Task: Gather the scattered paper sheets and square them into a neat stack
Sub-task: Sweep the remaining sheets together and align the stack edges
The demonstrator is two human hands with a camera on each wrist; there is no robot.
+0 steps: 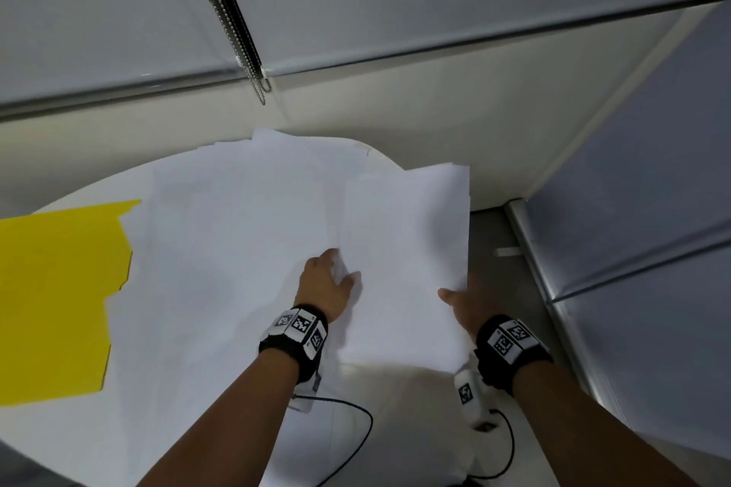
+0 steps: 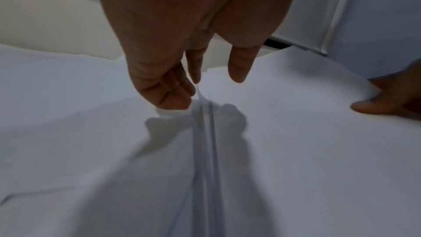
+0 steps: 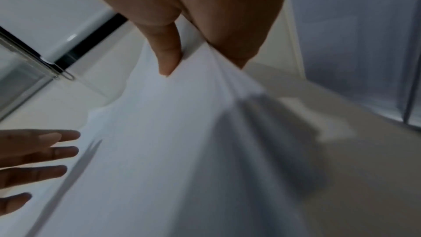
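Note:
Several white paper sheets (image 1: 237, 229) lie fanned over a white round table (image 1: 399, 391). A lifted bundle of sheets (image 1: 403, 249) sits at their right side. My right hand (image 1: 461, 298) pinches the bundle's right edge (image 3: 170, 141), thumb (image 3: 168, 57) on top and fingers hidden beneath. My left hand (image 1: 336, 273) is at the bundle's left edge, its straight, spread fingers (image 3: 45, 150) touching the paper. From the left wrist, those fingertips (image 2: 177, 100) meet the thin edges of the sheets (image 2: 296, 132), and the thumb stands free above.
A yellow sheet (image 1: 55, 289) lies at the table's left side, partly under the white ones. A blind with a bead chain (image 1: 237, 32) hangs behind the table. Grey panels (image 1: 633, 210) close off the right. Black cables (image 1: 356, 427) trail from my wrists.

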